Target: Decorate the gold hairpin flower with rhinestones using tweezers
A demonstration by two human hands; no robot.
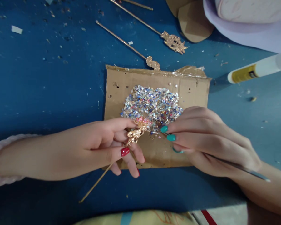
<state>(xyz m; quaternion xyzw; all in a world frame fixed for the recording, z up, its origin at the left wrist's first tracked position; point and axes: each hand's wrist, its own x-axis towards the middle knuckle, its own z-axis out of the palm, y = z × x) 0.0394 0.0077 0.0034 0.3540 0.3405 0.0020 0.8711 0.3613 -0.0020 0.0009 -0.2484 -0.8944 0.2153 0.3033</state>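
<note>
Landmark: flat piece of cardboard (160, 153), on a blue desk (49, 84).

Left hand (99, 137), over the cardboard's left part: grasping a gold hairpin (134, 134) between thumb and fingers, red nails, other fingers loosely spread. Hairpin's ornamented head, pink pieces at its top, is above the cardboard; the bare rod slants down past the cardboard's near-left corner.

Right hand (208, 134), over the cardboard's right side: teal nails, fingers pinching a slim metal tool (237, 168), back end sticking out past the cardboard's right edge. Tool's working end close to the pink pieces; whether it touches, cannot tell.

Middle of cardboard: heap of small shiny chips (152, 101), mostly silver and blue, a few red, spread in one patch. Nearest chips lie beneath the hairpin head and right fingertips.

Beyond cardboard's far edge: one gold stick (124, 40), its curled head right at that edge; a second stick (140, 20) with a leaf-like head, farther off.

Right of cardboard, well apart from the chips: white bottle (255, 68), yellow label.
</note>
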